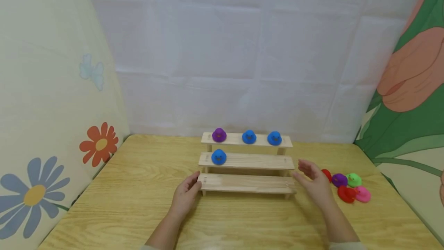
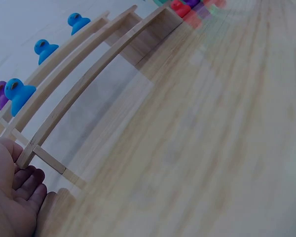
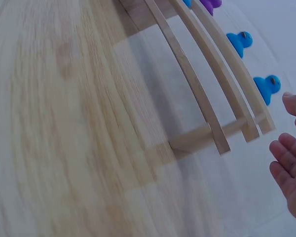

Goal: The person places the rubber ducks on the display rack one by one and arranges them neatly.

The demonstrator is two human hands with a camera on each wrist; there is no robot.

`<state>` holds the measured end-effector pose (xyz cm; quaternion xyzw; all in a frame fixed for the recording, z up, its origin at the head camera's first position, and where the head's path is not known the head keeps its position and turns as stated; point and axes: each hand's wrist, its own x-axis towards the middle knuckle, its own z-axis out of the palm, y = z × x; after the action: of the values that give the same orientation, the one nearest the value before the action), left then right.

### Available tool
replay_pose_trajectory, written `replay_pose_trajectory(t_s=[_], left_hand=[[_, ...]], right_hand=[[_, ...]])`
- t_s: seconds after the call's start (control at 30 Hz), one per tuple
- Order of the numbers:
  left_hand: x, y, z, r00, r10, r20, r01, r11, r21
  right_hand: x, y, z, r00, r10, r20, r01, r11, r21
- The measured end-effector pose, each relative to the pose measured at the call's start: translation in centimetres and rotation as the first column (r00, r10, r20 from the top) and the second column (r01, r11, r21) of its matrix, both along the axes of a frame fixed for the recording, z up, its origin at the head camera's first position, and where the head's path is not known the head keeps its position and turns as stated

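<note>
A three-tier wooden display rack (image 1: 246, 183) stands on the table. My left hand (image 1: 185, 196) holds the left end of its lowest shelf, the shelf end between thumb and fingers (image 2: 32, 180). Off the rack's right end is my right hand (image 1: 315, 184), fingers extended and apart from the wood in the right wrist view. On the top shelf sit a purple rubber duck (image 1: 219, 135) and two blue ducks, one in the middle (image 1: 249, 137) and one farther right (image 1: 274, 138). Another blue duck (image 1: 219, 157) sits at the left of the middle shelf.
Right of my right hand, several loose ducks lie on the table (image 1: 138, 203): a purple one (image 1: 339, 180), a green one (image 1: 354, 180), a pink one (image 1: 363, 194) and two red ones, the nearer (image 1: 346, 194) lying in front. A white cloth (image 1: 222, 49) hangs behind.
</note>
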<state>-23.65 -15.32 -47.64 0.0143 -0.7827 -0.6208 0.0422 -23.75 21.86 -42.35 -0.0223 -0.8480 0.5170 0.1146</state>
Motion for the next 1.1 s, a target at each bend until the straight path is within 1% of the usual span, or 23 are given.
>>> replay_pose_trajectory(t_s=[0.2,0.37,0.5,0.63,0.83,1.0,1.1], left_hand=[[-0.1,0.0,0.1,1.000,0.000,-0.001,0.000,1.000,0.003],[0.0,0.1,0.2,1.000,0.003,-0.009,-0.003,1.000,-0.001],[-0.1,0.1,0.1,1.000,0.004,-0.010,-0.004,1.000,-0.002],[-0.1,0.1,0.0,1.000,0.001,-0.001,-0.001,1.000,0.001],[0.0,0.0,0.0,1.000,0.005,0.010,-0.005,1.000,-0.003],[-0.1,0.0,0.0,1.000,0.003,0.006,-0.003,1.000,-0.003],[-0.1,0.1,-0.1,1.000,0.004,0.000,-0.004,1.000,-0.002]], right_hand=[[0.5,1.9,-0.2,0.998,-0.059,-0.038,0.060,0.998,0.024],[1.1,3.4,-0.6,0.996,-0.083,0.012,0.083,0.996,0.033],[1.6,4.5,-1.1,0.994,-0.108,0.029,0.107,0.993,0.042],[2.2,5.5,-1.5,0.990,-0.137,0.030,0.136,0.990,0.039],[2.8,7.2,-2.0,0.986,-0.169,0.007,0.168,0.984,0.060],[3.1,8.4,-2.1,0.978,-0.203,0.058,0.196,0.975,0.099],[3.3,8.8,-2.1,0.968,-0.244,0.058,0.238,0.966,0.100]])
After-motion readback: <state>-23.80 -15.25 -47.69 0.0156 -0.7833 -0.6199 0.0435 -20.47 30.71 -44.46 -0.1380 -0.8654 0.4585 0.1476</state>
